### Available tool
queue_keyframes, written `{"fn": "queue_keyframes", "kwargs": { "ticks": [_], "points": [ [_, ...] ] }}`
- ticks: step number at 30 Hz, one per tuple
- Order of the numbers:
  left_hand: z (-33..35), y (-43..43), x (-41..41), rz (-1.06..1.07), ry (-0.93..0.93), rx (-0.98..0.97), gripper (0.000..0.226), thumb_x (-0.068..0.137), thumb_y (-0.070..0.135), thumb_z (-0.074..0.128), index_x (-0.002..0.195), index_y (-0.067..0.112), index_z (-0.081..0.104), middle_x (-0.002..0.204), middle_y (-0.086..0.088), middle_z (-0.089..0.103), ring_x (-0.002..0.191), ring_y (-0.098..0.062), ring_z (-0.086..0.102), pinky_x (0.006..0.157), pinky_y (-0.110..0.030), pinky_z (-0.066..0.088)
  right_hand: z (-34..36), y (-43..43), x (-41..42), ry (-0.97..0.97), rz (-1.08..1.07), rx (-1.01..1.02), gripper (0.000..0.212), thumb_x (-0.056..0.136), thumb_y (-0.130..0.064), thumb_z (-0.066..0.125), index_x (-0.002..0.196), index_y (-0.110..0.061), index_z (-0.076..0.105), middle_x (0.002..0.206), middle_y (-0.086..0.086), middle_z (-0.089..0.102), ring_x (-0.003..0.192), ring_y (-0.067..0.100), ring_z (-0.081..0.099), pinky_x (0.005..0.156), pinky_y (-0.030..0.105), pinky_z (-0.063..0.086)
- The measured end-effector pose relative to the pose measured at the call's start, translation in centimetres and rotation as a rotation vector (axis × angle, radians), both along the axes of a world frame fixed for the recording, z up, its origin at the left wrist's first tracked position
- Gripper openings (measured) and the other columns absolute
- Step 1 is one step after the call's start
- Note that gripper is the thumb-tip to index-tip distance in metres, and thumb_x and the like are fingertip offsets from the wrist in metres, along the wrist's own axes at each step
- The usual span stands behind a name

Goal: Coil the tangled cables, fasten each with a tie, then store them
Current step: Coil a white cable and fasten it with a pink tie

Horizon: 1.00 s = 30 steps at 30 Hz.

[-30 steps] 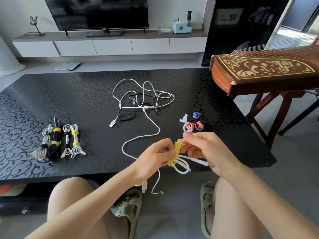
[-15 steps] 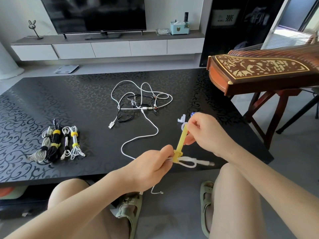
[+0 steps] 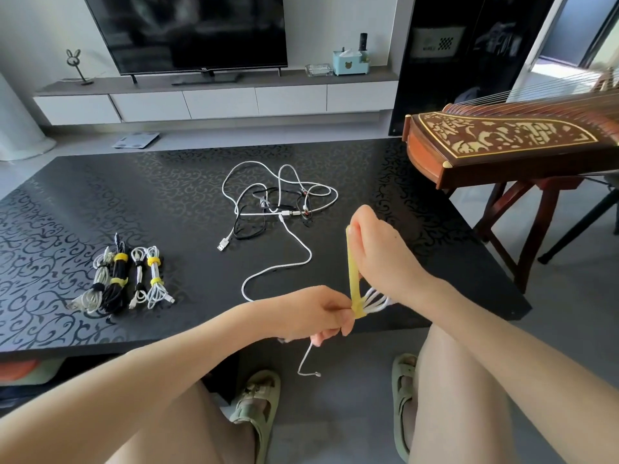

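The white cable coil [image 3: 376, 300] is sitting in mid-air just over the near edge of the black table [image 3: 100, 195], between the two hands. Only a few loops are showing, since the right wrist is covering the rest. A yellow tie [image 3: 352, 262] is wrapping its left end and standing almost straight up from there. The left hand [image 3: 311, 313] is pinching the coil right at the wrap, fingers curled tight. The right hand [image 3: 378, 252] is gripping the top of the tie between thumb and fingers and holding it taut. A loose end of cable is dangling below the left hand, and its plug is too small to make out.

Further back, mid-table, a tangle [image 3: 281, 199] of white and black leads is lying loose, with one white strand snaking toward the left hand. Off to the left, four finished bundles [image 3: 120, 279] are lying side by side with yellow wraps, though I can't tell what's holding the outermost pale one.

The TV [image 3: 187, 28] has a logo on its bottom bezel, but it's unreadable. Same for the label [image 3: 435, 45] on the black cabinet. A carved wooden zither [image 3: 502, 139] is getting cut off at the right edge.
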<state>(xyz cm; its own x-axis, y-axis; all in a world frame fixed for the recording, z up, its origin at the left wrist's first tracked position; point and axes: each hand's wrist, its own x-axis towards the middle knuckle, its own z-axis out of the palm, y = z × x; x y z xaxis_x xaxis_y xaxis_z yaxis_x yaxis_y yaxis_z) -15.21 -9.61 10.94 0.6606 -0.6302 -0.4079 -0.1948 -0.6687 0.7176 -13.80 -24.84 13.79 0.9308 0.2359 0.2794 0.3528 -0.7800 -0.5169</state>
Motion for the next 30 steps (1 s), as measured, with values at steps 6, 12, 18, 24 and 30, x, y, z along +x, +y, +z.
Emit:
{"fn": "queue_keyframes", "kwargs": {
  "ticks": [6, 12, 18, 24, 30],
  "points": [
    [-0.6, -0.5, -0.5, 0.138, -0.506, 0.105, 0.009, 0.100, 0.019, 0.039, 0.097, 0.017, 0.047, 0.083, -0.004, 0.065, 0.069, -0.018, 0.055, 0.063, -0.028, 0.043, 0.2, 0.0, 2.5, 0.289, -0.116, 0.135, 0.024, 0.102, -0.015, 0.029, 0.103, 0.003, 0.045, 0.080, 0.013, 0.055, 0.065, 0.024, 0.053, 0.061, 0.038, 0.046],
    [-0.5, -0.5, -2.3, 0.114, -0.666, -0.212, 0.016, 0.098, 0.020, 0.042, 0.092, 0.010, 0.031, 0.058, -0.009, 0.043, 0.054, -0.029, 0.036, 0.053, -0.042, 0.030, 0.1, 0.6, 3.1, 0.431, -0.313, 0.263, 0.023, 0.099, -0.014, 0.029, 0.104, -0.003, 0.048, 0.088, 0.015, 0.060, 0.078, 0.030, 0.059, 0.086, 0.049, 0.049],
    [-0.4, -0.4, -1.2, 0.019, -0.752, -0.053, 0.024, 0.098, 0.011, 0.038, 0.090, 0.026, 0.022, 0.073, -0.010, 0.060, 0.062, -0.032, 0.052, 0.062, -0.047, 0.043, 0.2, 0.7, 3.0, 0.446, -0.276, 0.261, 0.022, 0.098, -0.011, 0.030, 0.103, -0.001, 0.049, 0.082, 0.018, 0.059, 0.064, 0.024, 0.052, 0.070, 0.039, 0.050],
    [-0.8, 0.4, -0.5, -0.017, -0.750, -0.137, 0.016, 0.095, 0.007, 0.037, 0.082, 0.017, 0.035, 0.070, 0.000, 0.058, 0.061, -0.019, 0.050, 0.062, -0.039, 0.045, 0.0, -0.4, 4.2, 0.496, -0.284, 0.196, 0.018, 0.095, -0.005, 0.038, 0.081, -0.004, 0.048, 0.071, 0.014, 0.048, 0.058, 0.024, 0.044, 0.059, 0.033, 0.037],
    [-1.3, 0.2, -0.7, 0.172, -0.627, -0.348, 0.031, 0.096, 0.003, 0.035, 0.078, 0.027, 0.041, 0.053, 0.010, 0.050, 0.050, -0.014, 0.048, 0.055, -0.030, 0.044, -0.2, -1.9, 5.3, 0.788, -0.325, 0.223, 0.026, 0.092, 0.001, 0.041, 0.070, 0.002, 0.055, 0.043, 0.009, 0.054, 0.029, 0.015, 0.051, 0.034, 0.017, 0.042]
  ]
}}
